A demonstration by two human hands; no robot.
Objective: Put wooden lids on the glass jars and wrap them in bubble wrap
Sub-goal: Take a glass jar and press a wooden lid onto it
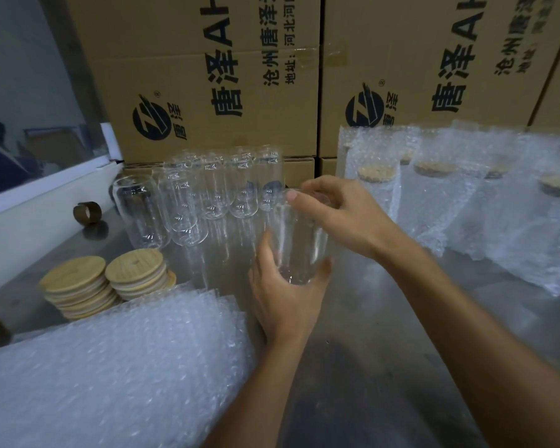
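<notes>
Right now both hands hold one glass jar point(296, 240) above the steel table point(385, 318): the left hand point(285, 292) cups its rounded base from below, thumb on one side and fingers curled round the other, while the right hand point(340, 215) grips the rim at the top, thumb tip pressed on the near edge and fingers bent over the mouth. The jar is tilted, its mouth leaning away from the person, and it bears no lid. Just behind it and to the left stands a cluster of empty jars point(204, 192), packed close together, also without lids. Nearer the person on the left sit two stacks of wooden lids point(107, 282), side by side and touching. A pile of bubble wrap sheets point(120, 367) lies flat at the lower left, its far edge just beside the lid stacks. To the right, well apart from the held jar, wrapped jars point(434, 185) lie in a row, their lids showing through the bubble wrap. A brown tape roll point(87, 213) stands on edge at the far left near a white ledge point(46, 195). Printed cardboard boxes point(207, 76) form a wall behind everything
</notes>
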